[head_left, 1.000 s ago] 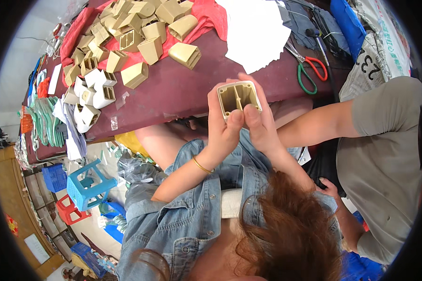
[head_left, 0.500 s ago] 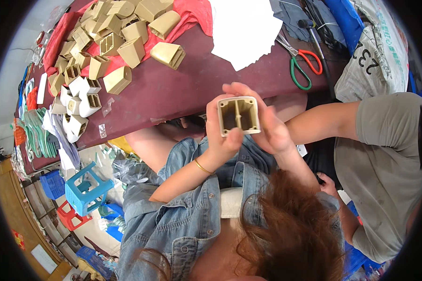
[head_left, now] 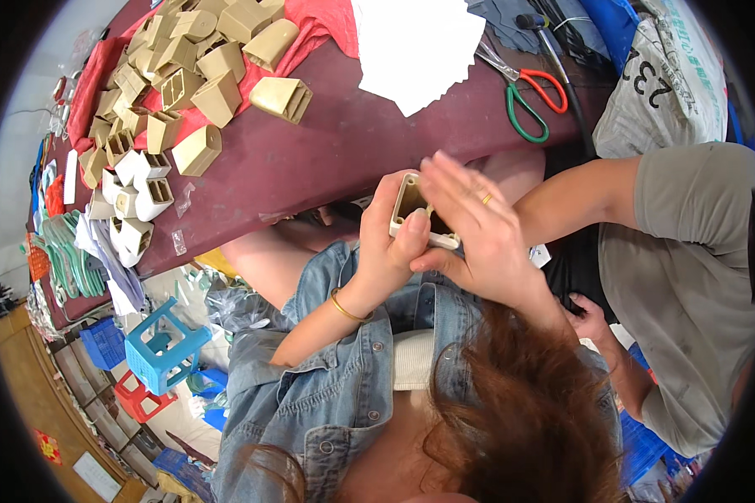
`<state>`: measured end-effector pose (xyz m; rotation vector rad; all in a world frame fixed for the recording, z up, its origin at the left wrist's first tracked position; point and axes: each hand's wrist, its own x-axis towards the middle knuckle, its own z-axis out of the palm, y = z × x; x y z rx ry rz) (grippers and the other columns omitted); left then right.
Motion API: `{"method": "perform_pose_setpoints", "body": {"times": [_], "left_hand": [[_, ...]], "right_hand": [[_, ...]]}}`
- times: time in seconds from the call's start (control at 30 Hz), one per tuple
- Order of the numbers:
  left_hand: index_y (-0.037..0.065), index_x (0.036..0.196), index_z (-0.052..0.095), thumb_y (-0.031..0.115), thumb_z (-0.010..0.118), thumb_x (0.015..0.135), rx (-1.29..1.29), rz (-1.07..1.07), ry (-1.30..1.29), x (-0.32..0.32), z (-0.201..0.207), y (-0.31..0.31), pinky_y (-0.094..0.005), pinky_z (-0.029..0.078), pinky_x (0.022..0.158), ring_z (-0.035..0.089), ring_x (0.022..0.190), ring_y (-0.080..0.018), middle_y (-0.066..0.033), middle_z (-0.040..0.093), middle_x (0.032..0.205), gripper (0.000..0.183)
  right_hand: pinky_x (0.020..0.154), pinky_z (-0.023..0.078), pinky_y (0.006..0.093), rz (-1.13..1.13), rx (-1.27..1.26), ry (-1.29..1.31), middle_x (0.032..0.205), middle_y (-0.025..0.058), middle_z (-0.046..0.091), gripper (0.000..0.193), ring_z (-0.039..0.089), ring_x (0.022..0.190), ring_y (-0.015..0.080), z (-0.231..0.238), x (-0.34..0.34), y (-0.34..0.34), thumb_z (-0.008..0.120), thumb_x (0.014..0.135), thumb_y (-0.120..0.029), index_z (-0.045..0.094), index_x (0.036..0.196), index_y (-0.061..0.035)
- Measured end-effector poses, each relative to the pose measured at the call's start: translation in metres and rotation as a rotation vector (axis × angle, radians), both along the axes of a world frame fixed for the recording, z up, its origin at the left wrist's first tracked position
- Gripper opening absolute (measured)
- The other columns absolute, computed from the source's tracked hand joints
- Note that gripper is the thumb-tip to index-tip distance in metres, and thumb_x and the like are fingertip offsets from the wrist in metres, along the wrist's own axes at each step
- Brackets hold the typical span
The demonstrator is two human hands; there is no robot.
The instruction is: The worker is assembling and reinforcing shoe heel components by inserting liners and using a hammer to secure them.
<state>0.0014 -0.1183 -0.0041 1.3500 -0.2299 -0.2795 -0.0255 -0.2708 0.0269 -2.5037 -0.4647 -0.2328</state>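
My left hand (head_left: 387, 235) grips a hollow, box-shaped plastic piece (head_left: 400, 204), its thumb lying on the near rim. The piece is white outside and beige inside, with its open end tilted up. Over the right part of that opening lies my right hand (head_left: 488, 239), fingers stretched out and slightly blurred, thumb by the lower rim. It hides much of the piece. On the table at the far left are many similar beige pieces (head_left: 220, 99). Several white-covered ones (head_left: 153, 199) lie nearer the table's edge.
Red cloth (head_left: 331, 32) lies under the beige pile on the maroon table (head_left: 285, 155). White sheets (head_left: 419, 50), scissors (head_left: 527, 124) and a hammer (head_left: 541, 29) lie at the far side. Another person in grey clothing (head_left: 688, 251) sits close at right. Blue stool (head_left: 164, 352) stands left.
My right hand has swung from the piece's right side across its opening. The piece has turned and tilted in my left hand. The view has shifted slightly.
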Motion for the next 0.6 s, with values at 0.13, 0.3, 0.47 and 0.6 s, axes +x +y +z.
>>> {"method": "perform_pose_setpoints", "body": {"times": [0.13, 0.3, 0.47, 0.6], "left_hand": [[-0.002, 0.114, 0.050, 0.049, 0.056, 0.081, -0.218, -0.179, 0.132, 0.002, -0.001, 0.005, -0.0251, 0.046, 0.072, 0.056, 0.080, -0.0106, -0.0058, 0.060, 0.092, 0.061], [-0.005, 0.114, 0.052, 0.062, 0.052, 0.076, -0.359, -0.500, 0.210, 0.007, 0.000, 0.021, -0.0286, 0.047, 0.080, 0.060, 0.091, -0.0158, -0.0105, 0.063, 0.101, 0.077], [-0.005, 0.113, 0.054, 0.055, 0.046, 0.081, -0.453, -0.393, 0.355, 0.004, 0.000, 0.028, -0.0301, 0.048, 0.080, 0.061, 0.093, -0.0189, -0.0130, 0.062, 0.104, 0.069], [0.001, 0.123, 0.047, 0.047, 0.034, 0.085, -0.291, -0.296, 0.356, -0.005, 0.004, 0.029, -0.0368, 0.049, 0.084, 0.058, 0.102, -0.0265, -0.0151, 0.058, 0.112, 0.062]], "right_hand": [[0.108, 0.023, 0.0455, 0.110, 0.760, 0.016, 0.133, 0.0195, 0.046, 0.101, 0.035, 0.131, 0.0363, -0.006, -0.004, 0.003, 0.073, 0.062, -0.061, 0.041, 0.131, 0.0054], [0.108, 0.020, 0.0465, 0.398, 0.557, 0.141, 0.133, 0.0161, 0.046, 0.118, 0.029, 0.134, 0.0349, -0.006, 0.015, -0.011, 0.066, 0.051, -0.078, 0.039, 0.132, 0.0035], [0.102, 0.029, 0.0502, 0.256, 0.170, -0.061, 0.114, 0.0154, 0.060, 0.088, 0.050, 0.119, 0.0350, 0.020, 0.019, 0.000, 0.071, 0.061, -0.064, 0.055, 0.117, 0.0020], [0.099, 0.037, 0.0459, 0.268, 0.436, -0.119, 0.113, 0.0156, 0.062, 0.065, 0.052, 0.118, 0.0306, -0.003, 0.014, 0.010, 0.079, 0.064, -0.044, 0.062, 0.107, 0.0017]]}}
